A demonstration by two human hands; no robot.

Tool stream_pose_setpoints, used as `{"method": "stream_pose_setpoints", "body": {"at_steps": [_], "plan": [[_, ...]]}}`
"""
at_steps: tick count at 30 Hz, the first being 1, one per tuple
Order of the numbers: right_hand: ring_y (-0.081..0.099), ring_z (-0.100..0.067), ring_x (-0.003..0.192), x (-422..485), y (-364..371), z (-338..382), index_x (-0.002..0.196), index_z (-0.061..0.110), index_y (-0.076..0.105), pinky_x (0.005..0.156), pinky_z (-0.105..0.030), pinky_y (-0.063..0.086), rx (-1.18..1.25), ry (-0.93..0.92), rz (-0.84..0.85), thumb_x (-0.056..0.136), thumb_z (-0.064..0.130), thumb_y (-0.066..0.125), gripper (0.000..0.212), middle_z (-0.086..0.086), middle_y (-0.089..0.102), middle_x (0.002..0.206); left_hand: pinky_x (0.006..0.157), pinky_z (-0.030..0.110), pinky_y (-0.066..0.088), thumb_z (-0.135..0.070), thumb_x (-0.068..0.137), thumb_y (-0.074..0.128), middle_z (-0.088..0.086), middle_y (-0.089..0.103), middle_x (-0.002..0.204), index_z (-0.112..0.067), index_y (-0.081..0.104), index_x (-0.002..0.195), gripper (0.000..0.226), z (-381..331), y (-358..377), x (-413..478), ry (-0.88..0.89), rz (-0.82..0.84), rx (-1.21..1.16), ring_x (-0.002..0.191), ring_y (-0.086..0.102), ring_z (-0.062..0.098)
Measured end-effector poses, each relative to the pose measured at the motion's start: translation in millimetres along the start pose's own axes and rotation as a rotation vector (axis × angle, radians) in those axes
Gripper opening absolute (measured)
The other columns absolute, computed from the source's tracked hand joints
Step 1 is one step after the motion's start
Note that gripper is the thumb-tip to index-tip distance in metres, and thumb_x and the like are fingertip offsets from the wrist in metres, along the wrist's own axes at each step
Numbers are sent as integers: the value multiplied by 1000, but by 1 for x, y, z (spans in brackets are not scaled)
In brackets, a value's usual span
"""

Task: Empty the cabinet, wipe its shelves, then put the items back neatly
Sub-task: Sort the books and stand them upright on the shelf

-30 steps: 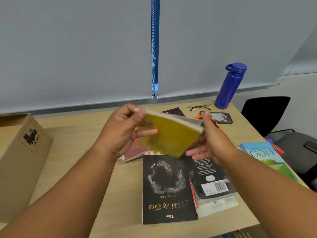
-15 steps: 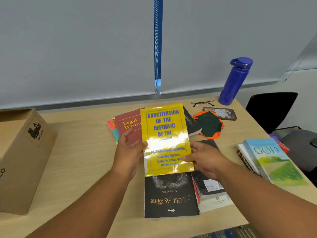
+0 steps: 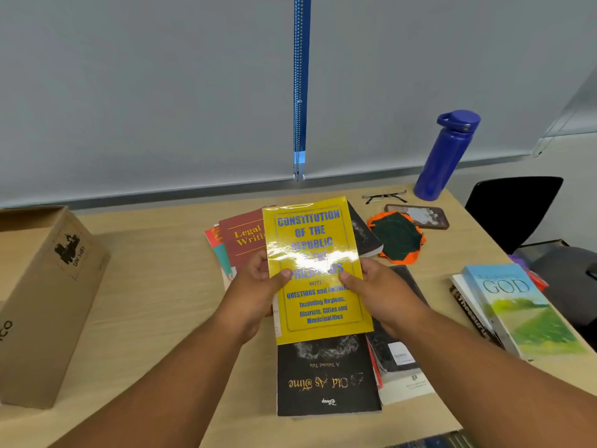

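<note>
I hold the yellow Constitution book (image 3: 310, 234) between both hands, so there is no reaching left to do. The left hand (image 3: 255, 295) grips its left long edge and the right hand (image 3: 381, 295) grips its right long edge, each with a thumb laid on the front cover at about mid-height. The fingers behind the cover are hidden from me.

The book's long axis runs straight away from me, title end far and bottom edge near, with the cover facing up towards my camera. Neither hand is nearer than the other; the hold is even on both sides.

The book sits over the middle of the worktop (image 3: 155, 286), above the spread of other books. Its near edge overlaps the top of the black book (image 3: 326, 379), which lies along the same axis but with its title upside down to me. Its left edge covers part of the red Legal Writing book (image 3: 240, 244). I cannot tell whether the yellow book touches those below or hangs just clear of them.

The cabinet itself is not in view. I judge the coming move turns on that shared axis. Lowered straight down, the book lands squared on the black one. Going anywhere else, both hands must carry it off together.
</note>
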State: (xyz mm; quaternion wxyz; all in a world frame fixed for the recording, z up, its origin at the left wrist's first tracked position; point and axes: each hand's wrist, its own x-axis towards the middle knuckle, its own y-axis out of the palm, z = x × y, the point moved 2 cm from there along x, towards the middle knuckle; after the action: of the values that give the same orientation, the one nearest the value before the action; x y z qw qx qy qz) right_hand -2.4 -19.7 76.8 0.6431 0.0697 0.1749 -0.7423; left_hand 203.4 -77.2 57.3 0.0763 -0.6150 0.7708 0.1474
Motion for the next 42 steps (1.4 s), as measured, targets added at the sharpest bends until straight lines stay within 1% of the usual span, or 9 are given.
{"method": "stream_pose_setpoints", "body": {"at_steps": [6, 9, 13, 16, 22, 27, 33, 37, 42], "plan": [[72, -13, 97, 1, 4, 4, 117, 26, 64, 92, -43, 58, -41, -51, -49, 98, 28, 63, 19, 7, 76, 103, 89, 52, 57, -5, 99, 60, 3, 75, 115, -19, 61, 118, 23, -10, -8, 16, 22, -59, -43, 106, 71, 28], [66, -10, 99, -7, 2, 1, 126, 29, 57, 89, -39, 56, -391, -61, -71, 93, 39, 67, 35, 8, 69, 106, 72, 41, 61, -5, 99, 60, 0, 75, 110, -21, 61, 119, 25, -24, -27, 40, 59, -182, -37, 94, 75, 23], [47, -20, 133, -29, 12, -22, 154, 34, 23, 109, -41, 43, -914, 68, -8, 74, 74, 68, 100, 0, 40, 146, 81, 43, 58, -10, 77, 73, 1, 65, 123, -36, 41, 143, 77, -12, -59, 75, 24, -199, 671, 104, 67, 29], [42, -25, 139, -37, 21, -40, 159, 32, -3, 112, -42, 39, -871, 163, -2, 66, 73, 75, 127, -5, 36, 153, 83, 39, 56, -15, 89, 68, 18, 50, 135, -27, 42, 150, 68, 16, -61, 75, -94, -220, 907, 107, 62, 37], [60, -19, 119, -27, 4, -36, 138, 20, 51, 99, -32, 50, -822, 214, -3, 77, 56, 79, 76, 2, 62, 134, 77, 38, 52, -44, 94, 62, 5, 59, 104, -29, 55, 98, 17, 19, -22, 19, 90, -233, 1044, 90, 63, 29], [58, -20, 114, -36, 10, -47, 132, 21, 55, 97, -33, 48, -851, 182, -64, 87, 58, 67, 59, -1, 55, 128, 74, 27, 47, -55, 93, 61, -14, 68, 105, -29, 59, 118, 36, 41, -3, -40, -67, 52, 996, 89, 66, 13], [60, -5, 101, -45, 8, -53, 115, 32, 60, 87, -27, 49, -533, 79, -198, 97, 51, 54, 27, 12, 64, 111, 71, 34, 58, -33, 89, 74, -4, 72, 89, -34, 50, 111, 33, 29, 14, -59, -35, -61, 451, 70, 72, 6], [63, 0, 100, -53, -1, -38, 125, 40, 47, 74, -12, 45, -208, 42, -142, 96, 42, 62, 32, 13, 65, 112, 85, 50, 59, -18, 92, 71, -10, 74, 101, -42, 52, 107, 34, 15, 28, -60, 115, -35, 253, 90, 74, 12], [67, -8, 111, -64, -36, -34, 125, 28, 59, 96, -32, 55, -62, 43, 164, 76, 22, 87, 57, 8, 74, 115, 89, 20, 51, -9, 88, 70, -11, 72, 113, -40, 57, 113, 42, -30, 38, -65, 416, 292, 308, 108, 67, 9]]}}
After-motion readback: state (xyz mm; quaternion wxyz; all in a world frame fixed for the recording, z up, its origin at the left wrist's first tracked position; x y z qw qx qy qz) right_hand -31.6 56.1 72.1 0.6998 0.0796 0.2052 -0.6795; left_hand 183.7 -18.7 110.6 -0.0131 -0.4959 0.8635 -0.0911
